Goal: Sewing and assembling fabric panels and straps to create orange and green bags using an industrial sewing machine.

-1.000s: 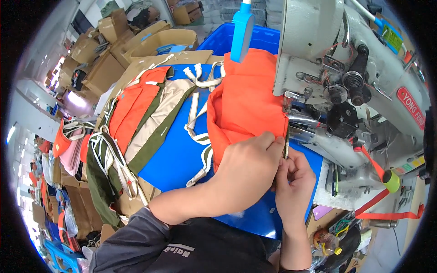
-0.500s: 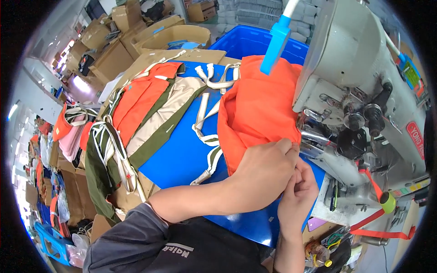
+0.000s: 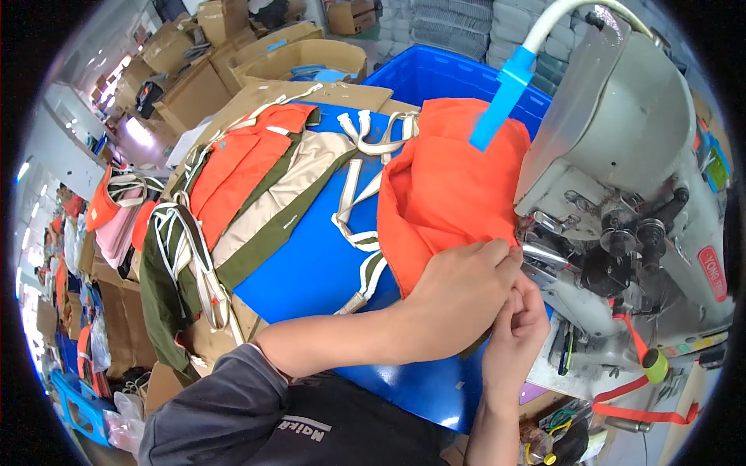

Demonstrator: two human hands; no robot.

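Observation:
An orange fabric piece lies bunched over the blue work surface, right beside the sewing machine. My left hand reaches across it from the left, with fingers pinched on its near right edge. Close against it, my right hand is closed, its thumb and fingers pressed together at the same edge. The fingertips of both hands meet, so what lies between them is mostly hidden. White straps with dark green trail over the blue surface to the left of the fabric.
Orange, cream and olive fabric pieces lie stacked on cardboard at the left. A blue crate stands behind, with cardboard boxes further back. A blue-tipped hose hangs above the fabric. Red tape loops beside the machine.
The view has shifted slightly, so the machine appears further right and lower. Both hands stay together at the fabric's edge. A bit of olive cloth now shows below my left hand.

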